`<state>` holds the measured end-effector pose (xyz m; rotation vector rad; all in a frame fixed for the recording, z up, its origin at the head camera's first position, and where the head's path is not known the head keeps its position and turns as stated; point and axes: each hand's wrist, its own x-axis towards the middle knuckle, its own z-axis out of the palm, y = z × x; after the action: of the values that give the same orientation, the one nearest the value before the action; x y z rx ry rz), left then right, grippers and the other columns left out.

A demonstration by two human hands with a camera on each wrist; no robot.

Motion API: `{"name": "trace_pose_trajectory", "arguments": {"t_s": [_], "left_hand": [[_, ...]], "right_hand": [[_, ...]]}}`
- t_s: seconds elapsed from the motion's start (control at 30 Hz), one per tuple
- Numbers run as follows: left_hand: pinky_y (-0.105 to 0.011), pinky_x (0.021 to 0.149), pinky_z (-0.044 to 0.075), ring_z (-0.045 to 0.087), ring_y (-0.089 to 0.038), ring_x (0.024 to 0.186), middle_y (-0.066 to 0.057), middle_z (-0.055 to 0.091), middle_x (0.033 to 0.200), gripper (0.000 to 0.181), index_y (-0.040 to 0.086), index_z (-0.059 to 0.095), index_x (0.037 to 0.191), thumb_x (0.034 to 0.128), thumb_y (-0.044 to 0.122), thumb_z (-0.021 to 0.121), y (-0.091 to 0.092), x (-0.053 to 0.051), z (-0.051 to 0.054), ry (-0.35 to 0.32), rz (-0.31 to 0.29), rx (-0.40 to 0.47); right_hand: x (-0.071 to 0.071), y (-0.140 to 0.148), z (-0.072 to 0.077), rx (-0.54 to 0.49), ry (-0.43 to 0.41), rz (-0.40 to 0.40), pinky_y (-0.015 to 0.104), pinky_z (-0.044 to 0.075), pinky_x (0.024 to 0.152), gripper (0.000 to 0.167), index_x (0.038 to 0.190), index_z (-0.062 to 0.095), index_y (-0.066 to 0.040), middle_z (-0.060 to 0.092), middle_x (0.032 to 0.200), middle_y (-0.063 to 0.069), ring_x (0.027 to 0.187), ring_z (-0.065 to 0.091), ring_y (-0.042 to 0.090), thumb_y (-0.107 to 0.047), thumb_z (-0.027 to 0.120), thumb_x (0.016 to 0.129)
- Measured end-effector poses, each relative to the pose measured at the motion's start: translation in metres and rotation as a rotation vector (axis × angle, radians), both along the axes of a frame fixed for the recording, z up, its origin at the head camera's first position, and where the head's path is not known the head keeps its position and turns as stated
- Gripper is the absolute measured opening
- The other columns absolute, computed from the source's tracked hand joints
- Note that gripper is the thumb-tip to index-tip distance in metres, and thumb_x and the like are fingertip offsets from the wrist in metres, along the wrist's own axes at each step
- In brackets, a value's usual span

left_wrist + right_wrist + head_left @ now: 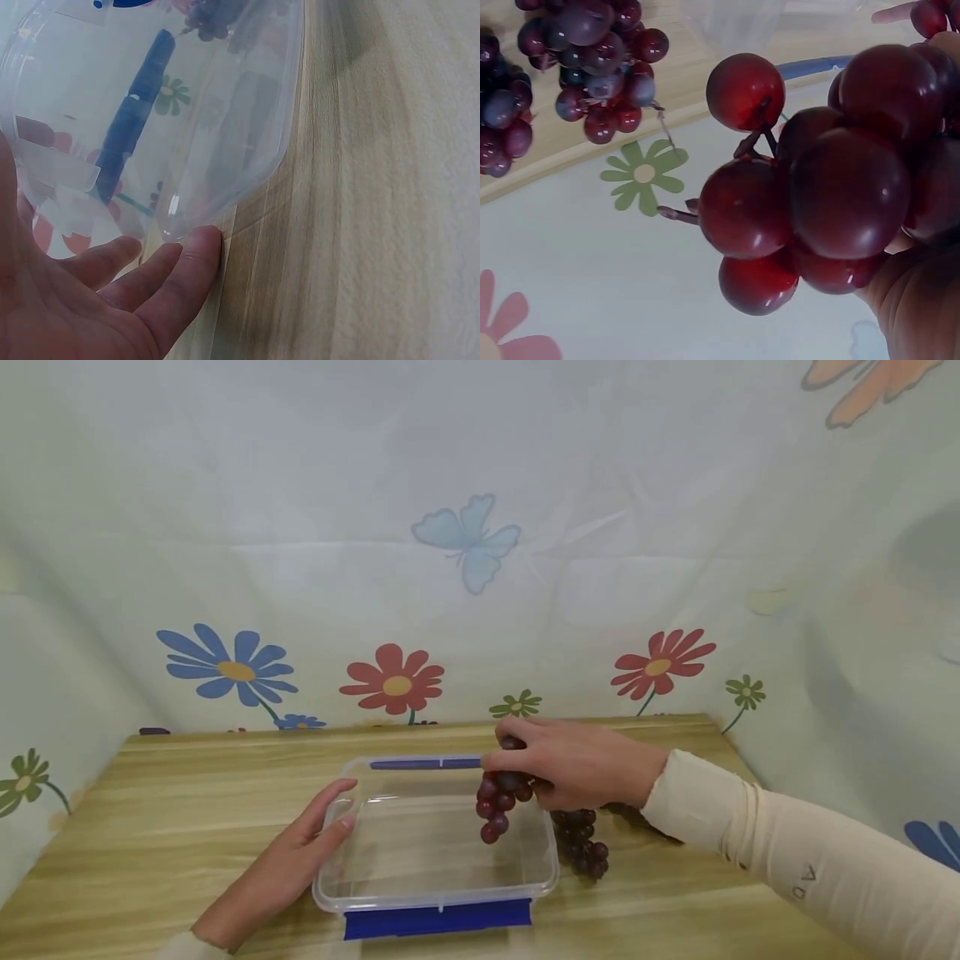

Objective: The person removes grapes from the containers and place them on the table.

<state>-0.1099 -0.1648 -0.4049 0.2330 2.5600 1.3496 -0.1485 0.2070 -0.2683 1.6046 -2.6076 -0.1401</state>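
Note:
A clear plastic container (420,893) with blue clips stands lidless on the wooden table. My left hand (296,847) is at its left side, thumb and forefinger lying over the rim. In the left wrist view, the other fingers (184,277) extend along the outer wall. Above the container's right part, my right hand (585,764) holds a bunch of dark red grapes (495,806), which hangs down from the fingers. The grapes (851,195) fill much of the right wrist view and hide most of that hand's fingers.
A second bunch of grapes (581,843) lies right of the container, partly under the right hand. Another bunch (502,105) shows at the left edge of the right wrist view. A flower-printed cloth (300,568) stands behind the table.

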Motion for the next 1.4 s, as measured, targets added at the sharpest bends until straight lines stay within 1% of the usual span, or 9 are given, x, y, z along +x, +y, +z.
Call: {"name": "trace_pose_trajectory", "arguments": {"t_s": [0.17,0.33,0.47,0.67,0.77,1.0,1.13,1.27,1.4], "left_hand": [[-0.074,0.121,0.023,0.016,-0.050,0.159,-0.015,0.013,0.176,0.061,0.040,0.026,0.162,0.1071,0.060,0.044,0.000,0.000,0.000,-0.012,0.000,-0.007],[-0.074,0.121,0.024,0.017,-0.050,0.159,-0.016,0.014,0.176,0.062,0.039,0.026,0.162,0.1069,0.060,0.044,-0.001,0.001,-0.001,-0.011,0.004,-0.008],[-0.075,0.121,0.025,0.017,-0.050,0.159,-0.015,0.013,0.176,0.063,0.041,0.025,0.162,0.1063,0.061,0.044,-0.003,0.001,-0.002,-0.022,0.004,-0.009],[-0.075,0.120,0.024,0.015,-0.051,0.159,-0.015,0.012,0.176,0.060,0.043,0.024,0.162,0.1069,0.060,0.043,-0.005,0.000,-0.002,-0.032,0.001,-0.009],[-0.075,0.120,0.024,0.016,-0.051,0.159,-0.015,0.012,0.176,0.059,0.044,0.024,0.161,0.1074,0.060,0.043,-0.004,0.000,-0.002,-0.023,0.002,-0.019],[-0.075,0.121,0.024,0.016,-0.050,0.159,-0.015,0.014,0.176,0.059,0.042,0.025,0.162,0.1077,0.059,0.043,-0.002,0.000,-0.001,-0.015,0.002,-0.017],[-0.076,0.120,0.024,0.016,-0.050,0.159,-0.015,0.013,0.176,0.060,0.043,0.024,0.162,0.1073,0.060,0.043,-0.002,-0.001,-0.002,-0.028,0.005,-0.025],[-0.076,0.120,0.024,0.015,-0.051,0.159,-0.016,0.011,0.176,0.060,0.044,0.023,0.162,0.1071,0.060,0.043,-0.002,-0.001,-0.002,-0.043,0.006,-0.029],[-0.076,0.120,0.023,0.014,-0.052,0.159,-0.015,0.010,0.177,0.061,0.045,0.022,0.161,0.1066,0.062,0.043,-0.002,-0.002,-0.002,-0.058,0.006,-0.026]], "right_hand": [[0.004,0.014,-0.006,-0.026,0.018,-0.017,0.024,0.047,0.076,0.048,0.127,0.058,-0.031,0.049,0.112,-0.004,0.091,0.048,0.011,-0.008,0.071,0.087],[0.010,0.029,-0.015,-0.046,0.000,-0.033,0.021,0.048,0.075,0.044,0.125,0.057,-0.032,0.048,0.110,-0.005,0.090,0.048,0.008,-0.010,0.072,0.089],[0.014,0.040,-0.023,-0.063,-0.045,-0.061,0.020,0.050,0.077,0.048,0.130,0.058,-0.033,0.050,0.116,-0.005,0.093,0.051,0.007,-0.009,0.071,0.089],[0.024,0.054,-0.033,-0.039,-0.091,-0.156,0.024,0.054,0.079,0.058,0.140,0.058,-0.035,0.052,0.123,-0.005,0.099,0.055,0.009,-0.012,0.074,0.089],[0.029,0.061,-0.036,-0.039,-0.099,-0.187,0.025,0.053,0.077,0.058,0.138,0.059,-0.035,0.052,0.122,-0.005,0.100,0.055,0.009,-0.011,0.076,0.087],[0.038,0.080,-0.042,-0.087,-0.077,-0.210,0.024,0.050,0.075,0.060,0.133,0.060,-0.035,0.054,0.125,-0.005,0.098,0.055,0.009,-0.009,0.077,0.082],[0.043,0.091,-0.043,-0.101,-0.119,-0.249,0.022,0.050,0.074,0.061,0.135,0.059,-0.035,0.054,0.128,-0.004,0.096,0.055,0.007,-0.010,0.078,0.083],[0.047,0.099,-0.043,-0.110,-0.188,-0.305,0.025,0.055,0.077,0.060,0.137,0.057,-0.035,0.054,0.134,-0.002,0.101,0.059,0.007,-0.011,0.078,0.086],[0.050,0.105,-0.044,-0.116,-0.207,-0.332,0.027,0.056,0.078,0.061,0.138,0.057,-0.035,0.054,0.136,-0.001,0.103,0.062,0.009,-0.011,0.078,0.086]]}}
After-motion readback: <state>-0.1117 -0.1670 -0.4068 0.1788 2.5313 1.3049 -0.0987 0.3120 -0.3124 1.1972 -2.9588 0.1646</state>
